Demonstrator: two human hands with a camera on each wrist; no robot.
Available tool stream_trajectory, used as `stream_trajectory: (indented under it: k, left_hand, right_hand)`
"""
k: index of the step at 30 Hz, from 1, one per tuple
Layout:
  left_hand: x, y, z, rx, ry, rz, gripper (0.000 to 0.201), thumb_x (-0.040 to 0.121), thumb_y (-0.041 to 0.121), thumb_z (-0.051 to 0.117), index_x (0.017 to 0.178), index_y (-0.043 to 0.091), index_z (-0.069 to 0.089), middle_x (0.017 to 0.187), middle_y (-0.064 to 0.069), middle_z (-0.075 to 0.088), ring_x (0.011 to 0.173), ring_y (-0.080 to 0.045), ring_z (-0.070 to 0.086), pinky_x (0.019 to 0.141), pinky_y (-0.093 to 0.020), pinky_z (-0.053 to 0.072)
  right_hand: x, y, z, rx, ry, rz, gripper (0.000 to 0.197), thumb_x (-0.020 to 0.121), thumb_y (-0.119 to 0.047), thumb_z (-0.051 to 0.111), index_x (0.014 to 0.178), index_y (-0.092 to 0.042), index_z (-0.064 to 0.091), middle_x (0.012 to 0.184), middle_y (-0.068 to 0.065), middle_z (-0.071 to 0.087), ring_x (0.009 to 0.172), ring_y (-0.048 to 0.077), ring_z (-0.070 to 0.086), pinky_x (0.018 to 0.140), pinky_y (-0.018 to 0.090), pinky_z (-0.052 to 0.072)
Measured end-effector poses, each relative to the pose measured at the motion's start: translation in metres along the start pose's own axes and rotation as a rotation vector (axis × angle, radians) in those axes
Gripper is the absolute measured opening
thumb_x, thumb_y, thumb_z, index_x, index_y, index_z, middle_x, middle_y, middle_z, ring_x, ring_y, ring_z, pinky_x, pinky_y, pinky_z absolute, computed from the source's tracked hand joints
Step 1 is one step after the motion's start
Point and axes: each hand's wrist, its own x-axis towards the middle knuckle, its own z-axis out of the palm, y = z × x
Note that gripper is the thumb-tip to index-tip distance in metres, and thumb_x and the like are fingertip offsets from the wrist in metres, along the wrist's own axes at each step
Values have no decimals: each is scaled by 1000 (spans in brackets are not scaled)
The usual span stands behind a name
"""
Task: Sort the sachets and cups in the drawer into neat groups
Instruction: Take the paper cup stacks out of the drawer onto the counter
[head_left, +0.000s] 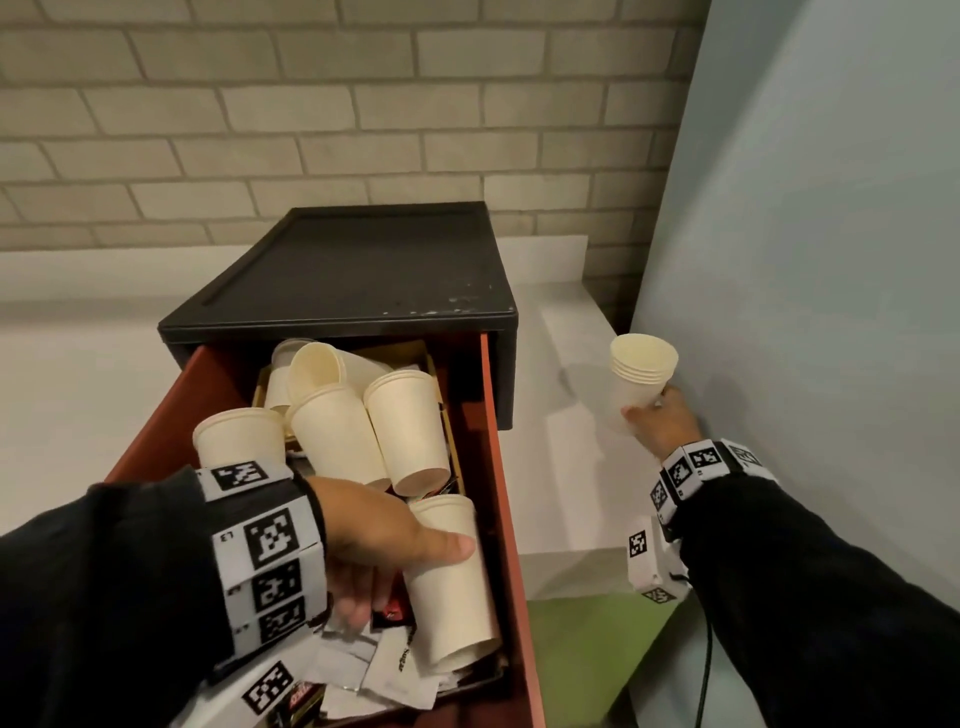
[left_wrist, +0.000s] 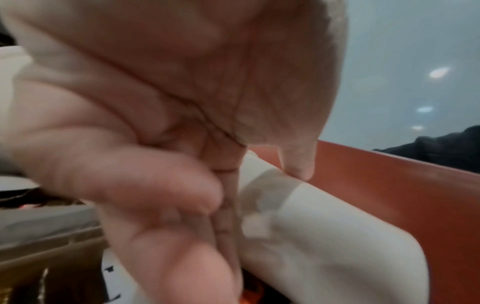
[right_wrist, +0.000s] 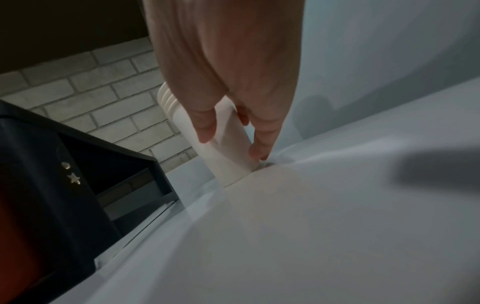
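Note:
The red drawer (head_left: 500, 467) stands pulled out, full of tumbled cream paper cups (head_left: 332, 436) and a litter of white and dark sachets (head_left: 384, 670) at its front. My left hand (head_left: 408, 577) reaches in and grips a nested cup stack (head_left: 452, 597) lying along the drawer's right wall (left_wrist: 389, 195), with the thumb on top and the fingers down its left side. In the left wrist view the left hand (left_wrist: 262, 195) closes on that cup stack (left_wrist: 324, 236). My right hand (head_left: 660, 421) holds an upright stack of cups (head_left: 641, 364) on the white counter. The right wrist view shows the right hand (right_wrist: 232, 145) either side of this stack (right_wrist: 233, 166).
The black cabinet (head_left: 353, 270) housing the drawer sits on a white counter (head_left: 566, 467) against a brick wall (head_left: 311, 104). A blue-grey wall (head_left: 805, 260) rises just right of the upright stack. A green surface (head_left: 587, 639) lies below the counter's front edge.

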Motion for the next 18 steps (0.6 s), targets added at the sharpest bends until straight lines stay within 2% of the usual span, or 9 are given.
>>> stream_trajectory:
  k: [3,5,7,9,10,11,13,16,18]
  left_hand:
    - [11,-1,3,-76,101,21,81,77,79,37,94,2,55,64,-9,58,50,-15,55,44,-17,44]
    - [17,-3,6,-147,179,61,68,81,71,47,94,5,52,61,-7,55,46,-15,53,42,-17,42]
    - [20,-4,8,-238,221,99,49,83,55,60,89,7,51,52,-4,56,37,-13,53,36,-13,37]
    - [19,-3,8,-270,243,95,39,81,41,66,90,5,52,52,-1,59,39,-12,56,36,-13,37]
    - [18,-2,7,-227,256,85,41,79,40,67,94,4,53,64,-3,61,50,-14,59,41,-15,41]
    - [17,-2,7,-177,267,100,44,77,40,68,99,5,52,78,-4,60,65,-17,61,48,-17,46]
    - [16,-3,6,-135,278,125,46,75,38,70,104,8,51,93,-2,55,85,-18,59,60,-20,48]
    - [13,-8,4,-82,295,153,57,69,42,72,110,11,47,101,-1,54,98,-18,58,71,-23,50]
    - [9,-13,0,-32,264,168,68,64,47,72,116,13,44,107,-1,53,101,-18,56,82,-26,51]
  right_hand:
    - [0,0,0,-126,-46,36,46,90,-14,56,132,0,43,131,18,53,119,35,50,93,35,40]
    - [-1,0,-3,-223,-95,70,41,92,-15,53,129,2,47,127,20,55,111,34,54,81,32,43]
    - [-1,0,-9,-282,-185,91,31,92,-13,51,120,1,54,110,18,59,89,27,53,59,25,41]
    - [-1,-3,-15,-293,-248,141,9,92,-10,51,99,-6,55,82,8,52,69,20,47,50,20,40]
    - [-3,-7,-20,-294,-273,174,4,91,-9,53,93,-6,51,74,7,48,65,19,47,50,21,41]
    - [-7,-11,-23,-309,-317,220,9,90,-9,56,94,-5,49,71,9,48,66,22,50,53,24,42]
    - [-19,-24,-29,-360,-418,271,23,87,-12,62,103,-1,50,72,13,53,69,25,55,56,28,43]
    - [-43,-51,-33,-448,-451,182,25,88,-18,63,103,-1,53,79,11,55,63,21,54,54,27,43]
    - [-62,-71,-34,-446,-460,85,23,89,-23,61,100,-4,54,88,8,58,67,19,55,59,26,44]
